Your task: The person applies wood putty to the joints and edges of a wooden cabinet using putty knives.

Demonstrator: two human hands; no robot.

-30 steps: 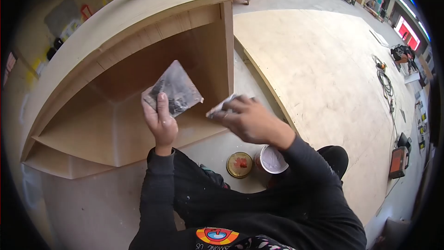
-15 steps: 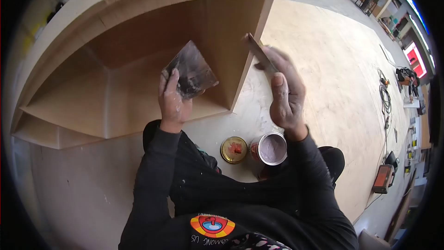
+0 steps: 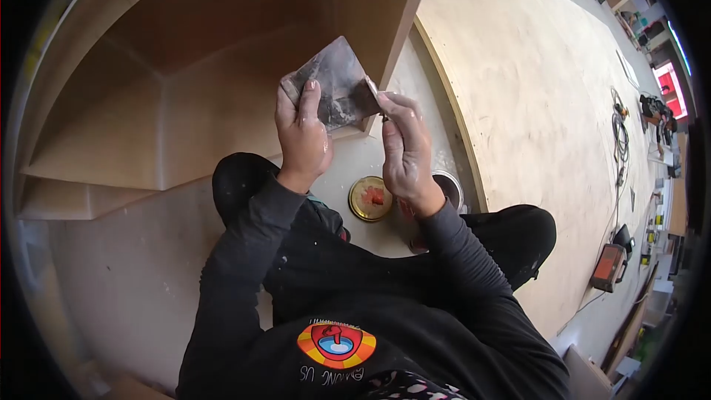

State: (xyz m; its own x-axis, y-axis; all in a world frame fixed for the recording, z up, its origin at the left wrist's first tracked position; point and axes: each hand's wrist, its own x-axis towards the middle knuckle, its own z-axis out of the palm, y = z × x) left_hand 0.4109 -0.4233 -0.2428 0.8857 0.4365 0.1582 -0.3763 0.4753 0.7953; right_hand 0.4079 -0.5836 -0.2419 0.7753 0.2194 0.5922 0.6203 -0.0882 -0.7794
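Note:
My left hand is closed on a thin, square, dark plate smeared with pale filler, its thumb lying across the face. Close against the plate's right edge, my right hand grips a flat scraper seen nearly edge-on. The scraper appears to touch the plate. Below my right hand stands an open can, partly covered by the wrist, so its contents are mostly hidden. Beside it on the floor lies a round gold lid with red residue.
A curved wooden cabinet with open compartments rises in front and to the left. At the right a large plywood sheet lies on the floor. Beyond are coiled cable, an orange-and-black machine and a person.
My right hand has moved left and brought the scraper to the plate. My left hand has shifted slightly right and up. The view has tilted, and my right wrist now covers part of the can.

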